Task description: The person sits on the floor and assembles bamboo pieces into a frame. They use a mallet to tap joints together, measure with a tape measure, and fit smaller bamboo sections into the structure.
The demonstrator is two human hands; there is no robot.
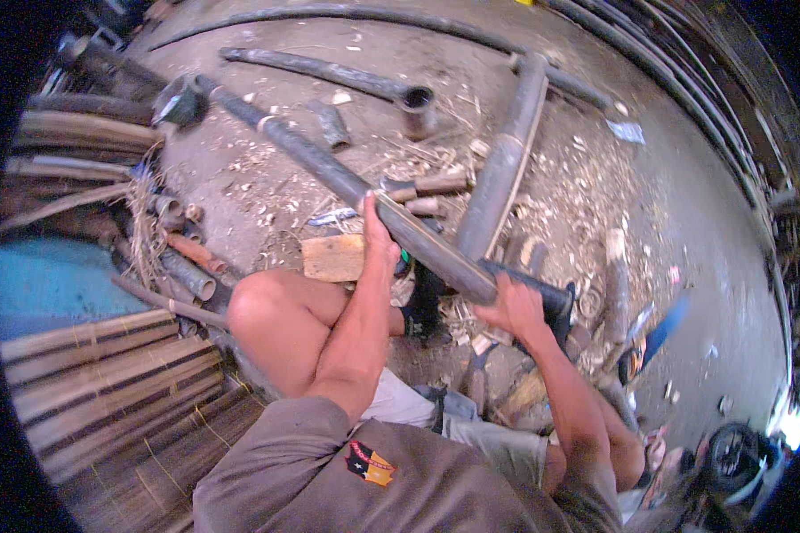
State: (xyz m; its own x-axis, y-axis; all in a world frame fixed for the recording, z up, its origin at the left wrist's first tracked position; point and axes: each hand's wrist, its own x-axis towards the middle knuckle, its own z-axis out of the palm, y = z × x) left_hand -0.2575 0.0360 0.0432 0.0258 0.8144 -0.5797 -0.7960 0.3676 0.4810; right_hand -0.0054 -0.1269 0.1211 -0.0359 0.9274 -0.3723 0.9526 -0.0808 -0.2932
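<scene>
A long dark bamboo pole (316, 163) slants across the middle, from the far left down to its near end in front of me. My left hand (380, 238) is closed around its middle, thumb up along the side. At the near end, my right hand (514, 309) grips the same pole. A dark piece (542, 289) sticks out to the right beside that hand; I cannot tell what it is. Another bamboo length (507, 151), split along its side, leans away just past the right hand. A wooden block (333, 258) lies by my left forearm.
Pale shavings (587, 169) litter the concrete floor around bamboo offcuts (331, 124). A bamboo tube (329, 71) and long poles (356, 12) lie farther off. Bundled slats (107, 364) are stacked at left, beside a blue surface (53, 275). A wheel (733, 453) stands at lower right.
</scene>
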